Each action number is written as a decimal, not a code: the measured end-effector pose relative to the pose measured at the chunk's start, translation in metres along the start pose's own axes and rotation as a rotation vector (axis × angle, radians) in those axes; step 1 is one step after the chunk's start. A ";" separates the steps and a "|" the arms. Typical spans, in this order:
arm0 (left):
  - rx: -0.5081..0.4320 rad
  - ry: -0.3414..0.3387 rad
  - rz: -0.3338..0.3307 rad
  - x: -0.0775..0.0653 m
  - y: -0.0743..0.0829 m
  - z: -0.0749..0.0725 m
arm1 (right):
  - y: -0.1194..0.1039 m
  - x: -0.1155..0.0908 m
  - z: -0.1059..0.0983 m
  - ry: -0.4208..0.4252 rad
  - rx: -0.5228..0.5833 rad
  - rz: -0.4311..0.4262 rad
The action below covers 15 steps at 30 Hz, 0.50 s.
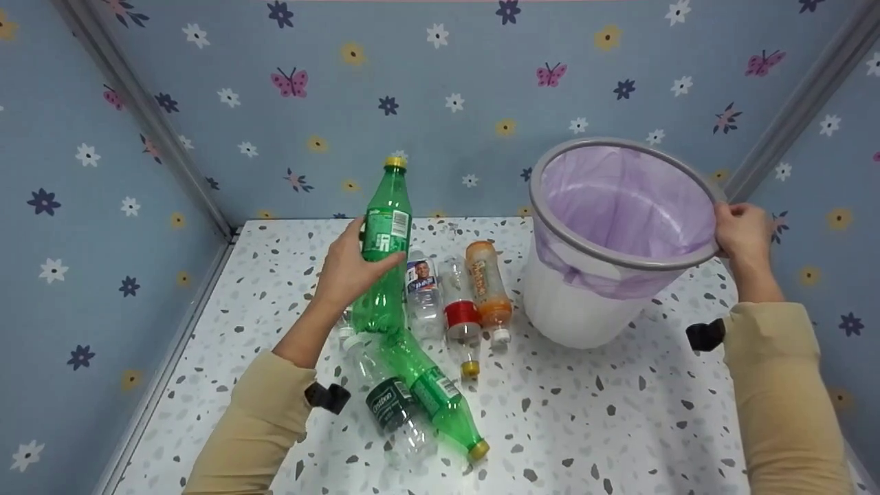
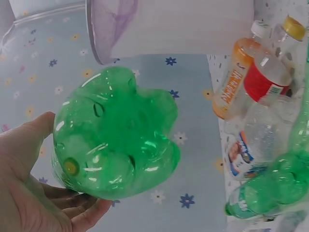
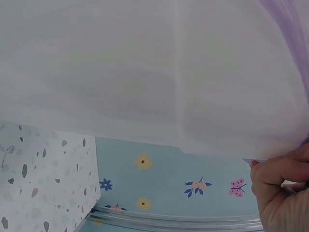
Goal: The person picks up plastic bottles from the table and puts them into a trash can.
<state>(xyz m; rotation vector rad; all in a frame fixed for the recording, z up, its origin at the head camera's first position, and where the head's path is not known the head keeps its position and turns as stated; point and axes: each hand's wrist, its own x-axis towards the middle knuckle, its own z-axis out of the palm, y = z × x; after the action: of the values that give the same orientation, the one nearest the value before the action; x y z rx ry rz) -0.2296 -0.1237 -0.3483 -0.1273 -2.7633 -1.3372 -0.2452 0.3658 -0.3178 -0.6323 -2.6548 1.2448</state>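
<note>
My left hand (image 1: pixel 347 269) grips a green plastic bottle (image 1: pixel 385 289) with a yellow cap, holding it nearly upright above the other bottles. In the left wrist view, the lobed base of this green bottle (image 2: pixel 116 135) faces the camera, with the left thumb and fingers around its side. My right hand (image 1: pixel 746 232) holds the grey rim of a white trash bin (image 1: pixel 584 313) on its right side. A purple liner bag (image 1: pixel 619 185) is inside the bin, which tilts a little. In the right wrist view, the curled fingers of the right hand (image 3: pixel 285 186) are at the rim edge.
On the speckled table (image 1: pixel 584 426) lie another green bottle (image 1: pixel 440 399), a clear bottle with dark label (image 1: pixel 392 405), a water bottle (image 1: pixel 424 295), a red-labelled bottle (image 1: pixel 462 313) and an orange-labelled bottle (image 1: pixel 488 285). Flowered panels (image 1: pixel 440 82) enclose the back and sides.
</note>
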 end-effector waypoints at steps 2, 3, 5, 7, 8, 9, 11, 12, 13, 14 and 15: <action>0.019 -0.010 0.015 0.003 0.010 0.000 | 0.000 0.000 0.001 0.002 0.004 0.003; 0.028 -0.012 0.024 0.005 0.014 0.000 | 0.000 0.000 0.001 0.003 0.007 0.004; 0.046 -0.016 0.038 0.009 0.024 0.001 | 0.001 -0.001 0.001 0.008 0.009 0.005; 0.070 -0.019 0.049 0.012 0.033 0.002 | 0.001 0.000 0.001 0.012 0.013 0.005; 0.083 -0.020 0.054 0.014 0.038 0.002 | 0.001 0.000 0.001 0.011 0.013 0.006; 0.089 -0.020 0.064 0.016 0.043 0.003 | 0.001 0.000 0.001 0.013 0.015 0.006; 0.107 -0.024 0.078 0.019 0.053 0.005 | 0.001 0.000 0.001 0.013 0.016 0.011; 0.117 -0.026 0.085 0.021 0.057 0.006 | 0.001 0.000 0.001 0.015 0.015 0.011; 0.125 -0.026 0.095 0.023 0.062 0.007 | 0.000 0.001 0.001 0.015 0.014 0.011; 0.134 -0.027 0.106 0.024 0.067 0.008 | 0.000 0.001 0.001 0.014 0.013 0.009; 0.143 -0.028 0.118 0.026 0.072 0.009 | 0.000 0.001 0.001 0.016 0.012 0.006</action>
<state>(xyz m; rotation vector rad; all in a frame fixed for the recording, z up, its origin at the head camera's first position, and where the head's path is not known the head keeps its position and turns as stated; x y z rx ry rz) -0.2479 -0.0712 -0.2955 -0.2975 -2.8137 -1.1150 -0.2463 0.3653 -0.3184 -0.6468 -2.6321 1.2510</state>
